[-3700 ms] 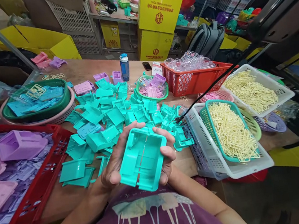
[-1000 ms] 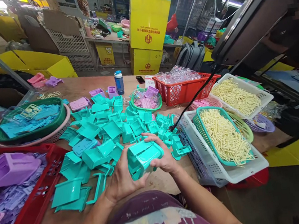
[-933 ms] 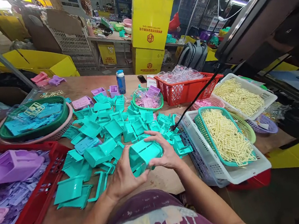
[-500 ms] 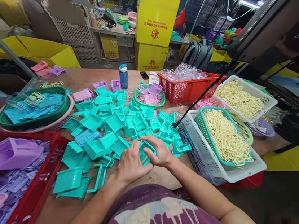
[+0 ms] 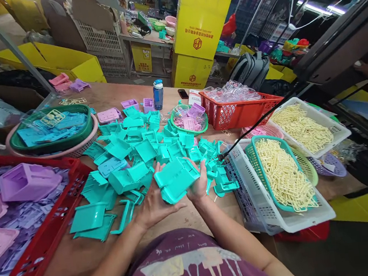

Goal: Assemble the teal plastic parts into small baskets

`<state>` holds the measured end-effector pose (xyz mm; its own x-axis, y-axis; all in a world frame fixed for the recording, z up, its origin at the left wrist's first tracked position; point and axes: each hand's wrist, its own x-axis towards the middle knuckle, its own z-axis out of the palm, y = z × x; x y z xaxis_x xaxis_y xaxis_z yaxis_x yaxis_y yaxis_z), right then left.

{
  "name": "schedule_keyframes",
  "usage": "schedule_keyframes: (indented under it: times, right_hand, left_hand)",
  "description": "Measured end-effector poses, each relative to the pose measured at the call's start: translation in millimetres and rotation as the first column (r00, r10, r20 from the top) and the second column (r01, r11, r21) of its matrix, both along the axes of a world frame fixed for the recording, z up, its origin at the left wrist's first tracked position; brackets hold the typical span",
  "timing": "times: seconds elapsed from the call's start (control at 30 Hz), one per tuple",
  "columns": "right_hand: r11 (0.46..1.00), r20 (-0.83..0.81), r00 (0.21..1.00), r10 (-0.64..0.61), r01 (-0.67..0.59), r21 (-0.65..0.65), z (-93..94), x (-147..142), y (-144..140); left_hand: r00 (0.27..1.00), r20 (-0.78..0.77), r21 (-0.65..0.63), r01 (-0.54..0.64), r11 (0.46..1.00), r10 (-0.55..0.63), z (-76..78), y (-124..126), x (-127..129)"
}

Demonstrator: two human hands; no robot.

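Note:
Between my two hands is a teal plastic part, boxy, with a broad panel and a rounded lower lip, tilted toward me. My left hand supports its left side, thumb stretched out below and some fingers hidden behind it. My right hand grips the right side, with fingertips showing past the edge. Just beyond my hands lies a heap of similar teal plastic parts, jumbled at many angles. A few more teal pieces lie to the left of my left forearm.
A red crate with purple parts stands at left, near a green basin of blue pieces. At right, a white crate holds a teal basket of pale yellow sticks. A blue bottle and red basket stand farther back.
The teal part has been turned and raised so its broad panel now shows. My hands have moved from wrapping over it to its two sides. The view has shifted slightly.

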<state>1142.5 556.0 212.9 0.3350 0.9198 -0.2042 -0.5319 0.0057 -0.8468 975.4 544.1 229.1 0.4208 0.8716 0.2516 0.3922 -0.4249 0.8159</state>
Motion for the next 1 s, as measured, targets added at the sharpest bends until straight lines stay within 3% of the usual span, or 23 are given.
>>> schedule_keyframes:
  times: [0.07,0.13,0.23,0.3,0.33,0.43,0.47,0.53,0.67,0.8,0.9,1.0]
  right_hand:
    - [0.994,0.047,0.993,0.104,-0.102,-0.034,-12.0,-0.1,0.9]
    - [0.981,0.248,0.949,0.193,-0.184,-0.058,-20.3,9.5,-4.4]
    - [0.977,0.555,0.813,0.179,-0.211,-0.005,-16.1,37.3,-26.6]
    - [0.951,0.751,0.646,0.134,-0.298,0.087,-1.4,54.4,-45.8]
    - [0.915,0.848,0.515,0.121,-0.389,0.106,7.4,59.9,-54.3]
    - [0.774,0.988,0.099,0.117,-0.633,-0.029,26.4,61.8,-69.4]
    - [0.75,0.994,0.004,0.11,-0.656,-0.08,27.5,59.1,-70.7]
    - [0.754,0.993,-0.08,0.082,-0.647,-0.114,22.1,53.3,-69.4]
    - [0.797,0.999,-0.053,0.014,-0.603,-0.043,5.1,49.0,-62.0]
    - [0.802,1.0,0.004,0.007,-0.597,-0.003,-0.9,49.8,-57.3]
    - [0.837,0.982,0.186,0.034,-0.542,0.074,-15.9,51.1,-59.7]
    - [0.902,0.91,0.402,0.106,-0.424,0.082,-49.6,56.9,-70.9]
  left_hand:
    - [0.998,0.034,-0.009,-0.057,0.998,0.057,-4.3,-1.2,4.1]
    - [0.996,0.028,0.0,-0.084,0.997,0.084,-1.6,-0.8,3.8]
    - [0.995,-0.095,0.007,-0.012,1.0,0.012,0.0,-3.2,-0.1]
    - [0.981,-0.192,-0.013,0.037,0.999,-0.039,-8.4,-8.7,1.5]
    - [0.972,-0.23,-0.031,0.052,0.998,-0.057,-15.2,-12.3,4.3]
    - [0.953,-0.284,-0.08,0.084,0.993,-0.104,-36.7,-21.7,18.2]
    - [0.948,-0.291,-0.092,0.106,0.99,-0.128,-41.9,-23.3,22.9]
    - [0.935,-0.3,-0.098,0.169,0.981,-0.191,-47.0,-23.2,30.2]
    - [0.912,-0.303,-0.055,0.274,0.96,-0.277,-41.1,-17.1,34.6]
    - [0.919,-0.327,-0.028,0.223,0.974,-0.22,-29.3,-16.5,34.2]
    - [0.947,-0.284,0.043,0.171,0.984,-0.152,-26.7,-18.4,32.5]
    - [0.942,-0.288,0.049,0.195,0.98,-0.173,-40.5,-21.1,30.4]
